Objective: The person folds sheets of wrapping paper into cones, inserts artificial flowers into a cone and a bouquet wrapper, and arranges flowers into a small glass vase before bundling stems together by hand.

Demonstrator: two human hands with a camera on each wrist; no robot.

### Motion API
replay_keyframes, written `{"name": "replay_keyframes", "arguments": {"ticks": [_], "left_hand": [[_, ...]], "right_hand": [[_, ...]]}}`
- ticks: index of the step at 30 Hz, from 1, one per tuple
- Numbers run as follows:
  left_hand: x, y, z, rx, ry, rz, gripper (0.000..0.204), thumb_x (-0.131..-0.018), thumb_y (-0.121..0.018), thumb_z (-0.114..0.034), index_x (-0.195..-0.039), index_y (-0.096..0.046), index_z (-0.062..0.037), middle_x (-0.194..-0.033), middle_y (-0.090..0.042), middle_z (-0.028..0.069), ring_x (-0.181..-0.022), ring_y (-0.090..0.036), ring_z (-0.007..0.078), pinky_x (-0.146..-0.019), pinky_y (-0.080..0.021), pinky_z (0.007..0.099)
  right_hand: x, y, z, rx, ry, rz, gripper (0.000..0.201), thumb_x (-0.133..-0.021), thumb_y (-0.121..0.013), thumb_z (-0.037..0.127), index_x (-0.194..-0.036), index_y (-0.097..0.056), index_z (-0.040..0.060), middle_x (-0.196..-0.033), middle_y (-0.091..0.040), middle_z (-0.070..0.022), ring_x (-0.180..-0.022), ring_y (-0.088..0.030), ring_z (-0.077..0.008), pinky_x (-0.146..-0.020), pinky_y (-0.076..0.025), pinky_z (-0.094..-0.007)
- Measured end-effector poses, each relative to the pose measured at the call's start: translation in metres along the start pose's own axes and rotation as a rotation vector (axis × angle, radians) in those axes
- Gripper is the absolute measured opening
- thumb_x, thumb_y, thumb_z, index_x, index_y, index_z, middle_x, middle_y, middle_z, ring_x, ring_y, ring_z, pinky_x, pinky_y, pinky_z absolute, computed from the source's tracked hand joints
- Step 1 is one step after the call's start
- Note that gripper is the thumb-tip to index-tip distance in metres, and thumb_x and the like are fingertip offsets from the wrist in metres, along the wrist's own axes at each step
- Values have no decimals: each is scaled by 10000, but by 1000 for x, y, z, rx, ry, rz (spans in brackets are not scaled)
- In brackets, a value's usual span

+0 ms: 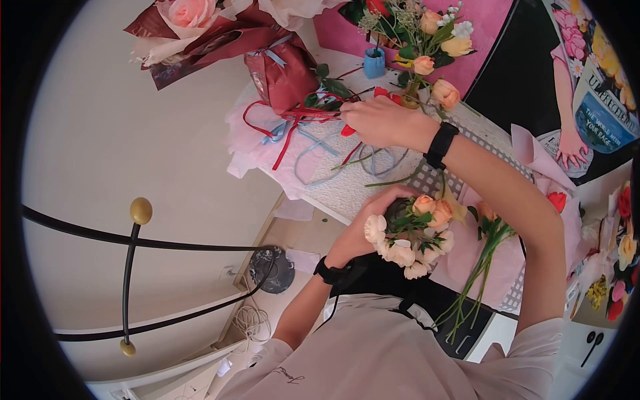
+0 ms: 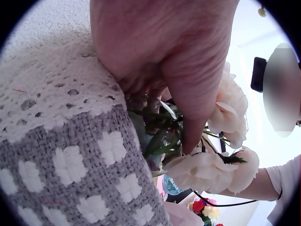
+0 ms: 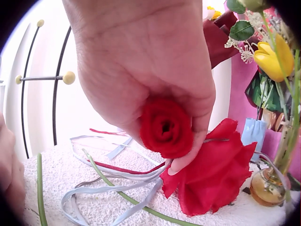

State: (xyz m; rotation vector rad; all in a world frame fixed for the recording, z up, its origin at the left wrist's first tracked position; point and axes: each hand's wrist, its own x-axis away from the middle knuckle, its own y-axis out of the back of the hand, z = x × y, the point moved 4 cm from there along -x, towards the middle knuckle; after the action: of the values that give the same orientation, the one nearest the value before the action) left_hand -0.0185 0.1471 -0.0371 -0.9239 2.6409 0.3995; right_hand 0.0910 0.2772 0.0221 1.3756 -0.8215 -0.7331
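My right hand (image 1: 383,122) is over the white textured cloth, fingers curled around a rolled red rose (image 3: 166,128). A larger red rose (image 3: 214,172) with broad petals lies right beside the fingertips in the right wrist view. Blue and red ribbons (image 3: 113,197) trail over the cloth below, among loose green stems (image 3: 39,188). Nearer the body, my left hand (image 1: 370,223) grips a bunch of cream and peach flowers (image 1: 401,253) at the table edge. Its fingers curl in among the green stems (image 2: 164,132), and the fingertips are partly hidden there.
A red-wrapped bouquet (image 1: 280,73) stands at the back left. Behind the right hand are a blue pot (image 1: 375,63) and a small glass vase (image 3: 265,187) of flowers. Several long-stemmed flowers (image 1: 483,267) lie on pink paper at right. A black rack (image 1: 133,240) stands left of the table.
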Motion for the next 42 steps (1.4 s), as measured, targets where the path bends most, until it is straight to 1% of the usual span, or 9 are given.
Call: {"name": "replay_keyframes", "arguments": {"ticks": [7, 13, 19, 21, 25, 27, 34, 36, 42], "left_hand": [[-1, 0, 1, 3, -28, -3, 694, -683, -893, -214, -1280, -612, 2, -1282, -670, 149, -1165, -666, 299, -1031, -493, 393], [0, 0, 1, -25, -12, -7, 688, -688, -889, -220, -1278, -611, 0, -1280, -671, 153, -1165, -664, 306, -1034, -490, 397], [0, -1, -1, -18, -10, -5, 671, -693, -883, -234, -1252, -598, 3, -1266, -666, 161, -1158, -658, 331, -1021, -495, 401], [-1, -1, -2, -11, -6, -8, 651, -699, -878, -240, -1226, -585, 4, -1252, -661, 168, -1159, -652, 354, -1012, -498, 408], [-1, 1, -4, -15, -23, -9, 647, -696, -877, -232, -1222, -585, 9, -1238, -665, 170, -1150, -657, 347, -1005, -497, 400], [-1, 1, -6, -19, -32, -10, 646, -695, -876, -227, -1221, -585, 10, -1231, -667, 170, -1147, -659, 344, -1002, -496, 397], [0, 0, 1, 19, 0, -7, 696, -691, -870, -260, -1278, -607, 3, -1284, -674, 158, -1153, -672, 294, -1021, -494, 381], [0, 0, 1, 24, -5, -1, 694, -693, -868, -258, -1279, -606, 4, -1288, -674, 161, -1155, -672, 293, -1023, -493, 383], [0, 1, -4, 2, -79, -31, 662, -700, -873, -230, -1250, -606, 24, -1221, -684, 185, -1124, -675, 345, -1007, -498, 398]], "right_hand": [[0, -5, 5, -81, 36, 142, 388, -857, -620, 12, -1243, -648, -20, -1360, -651, -164, -1187, -667, -365, -921, -562, -490], [11, -1, 27, -250, 229, -64, 287, -844, -608, 21, -1119, -676, -25, -1196, -708, -169, -1083, -694, -401, -894, -567, -507], [11, 14, 30, -356, 127, 49, 468, -865, -598, 5, -1332, -624, 21, -1258, -685, -178, -1066, -690, -414, -899, -562, -510], [9, 22, 26, -337, 203, -283, 507, -878, -585, 10, -1383, -596, 50, -1314, -660, -198, -1087, -682, -427, -906, -558, -516], [-5, 18, 18, -303, 195, -354, 456, -885, -580, 21, -1339, -612, 43, -1356, -633, -209, -1111, -672, -437, -917, -552, -526], [-11, 9, 16, -123, 82, -66, 550, -885, -562, -12, -1433, -569, 38, -1497, -558, -162, -1192, -646, -403, -944, -555, -501], [-13, -23, 0, -20, 68, 130, 498, -873, -597, 9, -1371, -595, -11, -1549, -524, -171, -1195, -662, -398, -954, -554, -503], [0, -16, -2, -40, 97, 39, 327, -851, -604, 33, -1172, -661, 1, -1375, -623, -207, -1120, -686, -416, -885, -565, -519], [55, 34, 8, -243, 142, -272, 401, -850, -607, -17, -1247, -637, 33, -1419, -603, -165, -1110, -678, -425, -907, -560, -521]]}}
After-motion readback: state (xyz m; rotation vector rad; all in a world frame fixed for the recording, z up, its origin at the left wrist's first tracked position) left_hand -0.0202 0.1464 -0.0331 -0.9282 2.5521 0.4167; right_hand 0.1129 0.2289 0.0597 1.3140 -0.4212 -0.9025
